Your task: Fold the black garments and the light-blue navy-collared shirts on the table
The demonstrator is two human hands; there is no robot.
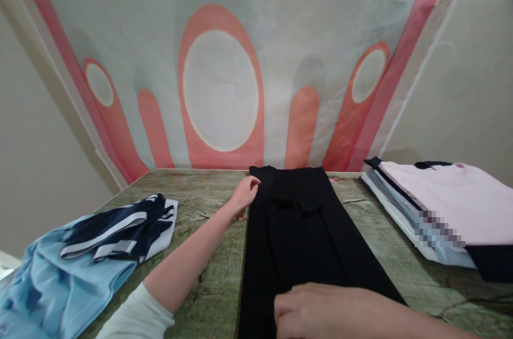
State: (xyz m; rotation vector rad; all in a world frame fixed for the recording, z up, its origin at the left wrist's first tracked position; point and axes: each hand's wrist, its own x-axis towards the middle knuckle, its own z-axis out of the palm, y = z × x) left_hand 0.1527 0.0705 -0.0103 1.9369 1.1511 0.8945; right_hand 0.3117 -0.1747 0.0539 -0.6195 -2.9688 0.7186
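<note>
A black long-sleeved top lies in a long narrow strip down the middle of the table, its sleeves folded inward with the cuffs toward the far end. At its far left edge is my left hand, fingers curled in a pinch against the cloth. Over the near part of the same top, my right hand has its fingers bent and pressed together. Its fingertips are hidden under the hand, so what they grip does not show.
On the left, a light blue garment lies loosely heaped beneath navy clothing with white stripes. A stack of folded clothes topped by a pink shirt stands at right. Behind the wood-patterned table rises a patterned wall.
</note>
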